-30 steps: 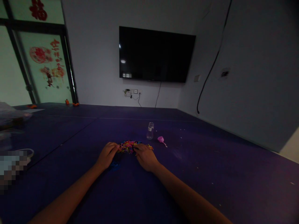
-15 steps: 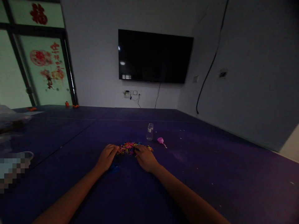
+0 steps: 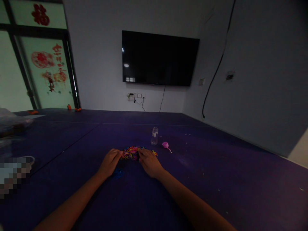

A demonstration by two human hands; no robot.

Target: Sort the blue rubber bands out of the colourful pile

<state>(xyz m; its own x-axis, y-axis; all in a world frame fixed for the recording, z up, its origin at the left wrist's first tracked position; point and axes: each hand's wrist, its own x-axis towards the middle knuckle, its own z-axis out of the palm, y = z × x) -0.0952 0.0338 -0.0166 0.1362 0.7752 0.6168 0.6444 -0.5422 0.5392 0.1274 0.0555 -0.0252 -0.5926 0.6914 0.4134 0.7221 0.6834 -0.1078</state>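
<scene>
Bracketing the loose pile from both sides

Both hands sit low on the dark purple table (image 3: 216, 179), forearms laid across it. Between them is the heap of small multicoloured elastic loops (image 3: 131, 152), mid-table, just ahead of the knuckles.

- Left hand (image 3: 110, 163): palm down, fingers curled, tips touching the heap's left edge. Too dark to tell whether it pinches a loop.
- Right hand (image 3: 149, 162): palm down, fingers bent onto the heap's right edge. Same, grip can't be made out.
- One hand on each flank probably hems the loops in so they don't scatter.
- A small blue patch (image 3: 118, 173) lies by the left hand's heel; can't identify it.
- A small clear plastic bottle (image 3: 154, 136) stands upright just behind the heap, a small pink cap-like piece (image 3: 165, 145) beside it. Both are apart from the hands, likely parked out of reach-path.
</scene>
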